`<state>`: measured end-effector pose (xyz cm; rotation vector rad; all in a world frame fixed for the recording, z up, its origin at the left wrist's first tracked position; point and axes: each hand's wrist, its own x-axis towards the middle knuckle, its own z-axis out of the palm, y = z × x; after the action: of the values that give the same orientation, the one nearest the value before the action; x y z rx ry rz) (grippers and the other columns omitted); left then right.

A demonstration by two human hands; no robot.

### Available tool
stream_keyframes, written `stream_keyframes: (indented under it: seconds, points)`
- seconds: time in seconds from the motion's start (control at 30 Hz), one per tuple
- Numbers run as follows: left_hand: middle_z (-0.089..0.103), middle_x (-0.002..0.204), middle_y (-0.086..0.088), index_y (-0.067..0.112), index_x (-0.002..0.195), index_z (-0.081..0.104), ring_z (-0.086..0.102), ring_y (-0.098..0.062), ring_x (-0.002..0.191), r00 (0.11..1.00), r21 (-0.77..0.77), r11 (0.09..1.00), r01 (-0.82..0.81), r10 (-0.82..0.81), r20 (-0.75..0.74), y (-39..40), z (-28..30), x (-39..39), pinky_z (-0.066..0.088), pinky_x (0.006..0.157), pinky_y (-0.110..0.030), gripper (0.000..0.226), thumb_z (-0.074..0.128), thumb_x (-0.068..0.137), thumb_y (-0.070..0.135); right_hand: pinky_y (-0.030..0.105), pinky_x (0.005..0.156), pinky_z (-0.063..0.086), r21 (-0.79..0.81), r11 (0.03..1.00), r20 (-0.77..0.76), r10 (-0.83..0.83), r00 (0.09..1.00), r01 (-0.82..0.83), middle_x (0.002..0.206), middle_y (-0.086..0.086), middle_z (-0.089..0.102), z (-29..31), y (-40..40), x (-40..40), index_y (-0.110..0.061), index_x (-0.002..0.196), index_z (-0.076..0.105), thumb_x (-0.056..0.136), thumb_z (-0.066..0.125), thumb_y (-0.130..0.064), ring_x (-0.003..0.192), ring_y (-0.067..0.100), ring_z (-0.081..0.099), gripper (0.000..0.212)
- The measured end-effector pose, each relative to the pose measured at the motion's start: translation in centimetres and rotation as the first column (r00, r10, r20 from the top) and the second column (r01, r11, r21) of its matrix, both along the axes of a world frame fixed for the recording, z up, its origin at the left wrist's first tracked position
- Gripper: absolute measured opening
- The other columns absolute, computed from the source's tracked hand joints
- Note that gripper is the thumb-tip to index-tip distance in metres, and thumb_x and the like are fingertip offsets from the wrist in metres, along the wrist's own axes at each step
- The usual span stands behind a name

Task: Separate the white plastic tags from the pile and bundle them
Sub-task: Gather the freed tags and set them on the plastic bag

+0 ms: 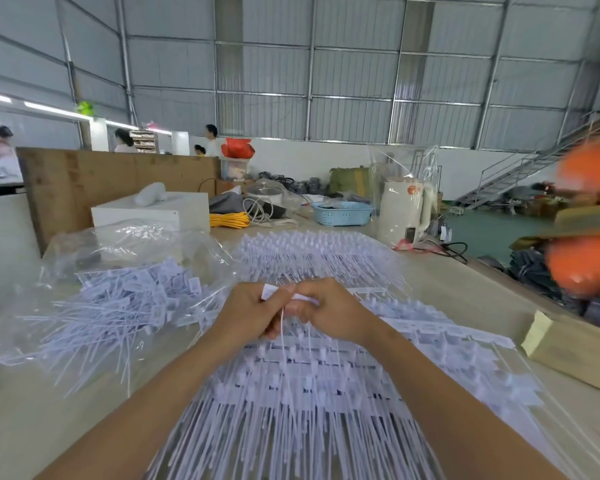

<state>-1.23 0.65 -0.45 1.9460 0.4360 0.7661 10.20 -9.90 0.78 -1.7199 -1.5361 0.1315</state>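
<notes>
Left hand (248, 311) and right hand (329, 311), grip clamped together on white plastic tag (270, 292); thin tail hangs below. Tag pile (291, 393) beneath grip on tabletop (21, 410). Light, springy, slippery; pinch flat head, not tail.

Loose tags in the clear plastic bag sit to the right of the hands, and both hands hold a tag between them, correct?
Not quite. The head view shows the clear plastic bag of loose tags to the left of the hands, not the right. The left hand and right hand do hold a white tag between them.
</notes>
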Motion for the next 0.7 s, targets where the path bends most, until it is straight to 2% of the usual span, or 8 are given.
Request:
stream_keyframes:
  seconds: [0.13, 0.2, 0.27, 0.4, 0.47, 0.53, 0.6, 0.7]
  points:
    - [0.055, 0.042, -0.005, 0.006, 0.065, 0.068, 0.048, -0.012, 0.031, 0.998, -0.083, 0.996, 0.016, -0.021, -0.053, -0.3, 0.0, -0.1, 0.032, 0.033, -0.015, 0.048, 0.053, 0.093, 0.041, 0.008, 0.065, 0.041, 0.030, 0.997, -0.063, 0.068, 0.996, -0.066, 0.087, 0.006, 0.068, -0.8, 0.0, -0.3, -0.002, 0.104, 0.069, 0.092, 0.057, -0.004, 0.062, -0.009, 0.053, 0.017]
    - [0.053, 0.041, -0.003, 0.002, 0.069, 0.069, 0.045, -0.012, 0.030, 0.998, -0.076, 0.996, 0.037, -0.040, -0.042, -0.4, 0.0, -0.1, 0.031, 0.033, -0.015, 0.050, 0.052, 0.094, 0.041, 0.007, 0.063, 0.041, 0.060, 0.996, -0.090, 0.069, 0.994, -0.064, 0.077, -0.010, 0.065, -1.0, 0.0, -0.1, -0.005, 0.099, 0.070, 0.091, 0.058, -0.004, 0.061, -0.009, 0.054, 0.015]
    - [0.052, 0.039, -0.003, 0.013, 0.055, 0.068, 0.044, -0.013, 0.030, 0.998, -0.082, 0.996, 0.042, -0.045, -0.044, -0.4, 0.0, 0.0, 0.031, 0.035, -0.016, 0.051, 0.051, 0.094, 0.040, 0.005, 0.059, 0.040, 0.077, 0.996, -0.107, 0.049, 0.993, -0.041, 0.067, -0.023, 0.060, -1.3, -0.1, 0.0, -0.006, 0.098, 0.071, 0.089, 0.060, -0.003, 0.060, -0.010, 0.055, 0.014]
    - [0.048, 0.037, -0.001, 0.020, 0.037, 0.058, 0.041, -0.015, 0.031, 0.995, -0.144, 0.989, 0.040, -0.052, -0.085, -0.6, -0.1, 0.1, 0.031, 0.039, -0.021, 0.063, 0.048, 0.097, 0.038, 0.004, 0.057, 0.038, 0.089, 0.996, -0.085, 0.015, 0.996, -0.007, 0.067, -0.016, 0.060, -1.5, -0.3, -0.2, -0.006, 0.094, 0.072, 0.087, 0.063, -0.004, 0.058, -0.010, 0.055, 0.011]
    - [0.046, 0.035, -0.001, 0.017, 0.037, 0.055, 0.039, -0.014, 0.029, 0.994, -0.169, 0.985, 0.024, -0.041, -0.098, -0.8, -0.1, 0.1, 0.029, 0.039, -0.020, 0.064, 0.048, 0.097, 0.037, 0.015, 0.063, 0.045, 0.087, 0.996, -0.005, -0.024, 1.000, 0.025, 0.071, -0.002, 0.064, -1.6, -0.3, -0.1, -0.006, 0.090, 0.072, 0.087, 0.064, -0.007, 0.063, -0.004, 0.057, 0.009]
    - [0.045, 0.033, 0.000, 0.013, 0.045, 0.050, 0.038, -0.012, 0.026, 0.991, -0.176, 0.984, 0.001, -0.024, -0.129, -1.0, -0.1, 0.1, 0.026, 0.034, -0.015, 0.056, 0.049, 0.097, 0.034, 0.032, 0.068, 0.047, 0.091, 0.990, 0.214, -0.123, 0.969, 0.105, 0.069, 0.004, 0.061, -2.1, -0.3, 0.2, -0.005, 0.083, 0.071, 0.087, 0.064, -0.013, 0.067, 0.019, 0.056, 0.012]
    - [0.045, 0.033, 0.000, 0.009, 0.053, 0.045, 0.036, -0.010, 0.025, 0.988, -0.193, 0.981, -0.004, -0.026, -0.150, -1.1, -0.1, 0.1, 0.022, 0.032, -0.012, 0.049, 0.050, 0.097, 0.032, 0.033, 0.068, 0.043, 0.156, 0.977, 0.385, -0.194, 0.902, 0.143, 0.065, 0.001, 0.056, -2.5, -0.3, 0.2, -0.008, 0.078, 0.070, 0.087, 0.064, -0.018, 0.065, 0.025, 0.055, 0.015]
    - [0.037, 0.034, 0.000, 0.012, 0.048, 0.039, 0.029, -0.010, 0.026, 0.987, -0.288, 0.952, 0.100, -0.133, -0.095, -0.9, 0.4, -0.5, 0.018, 0.033, -0.011, 0.051, 0.053, 0.096, 0.024, 0.029, 0.060, 0.040, 0.223, 0.967, 0.387, -0.202, 0.900, 0.122, 0.069, 0.004, 0.065, -2.5, -0.5, 0.0, -0.011, 0.078, 0.071, 0.087, 0.063, -0.024, 0.065, 0.023, 0.058, 0.018]
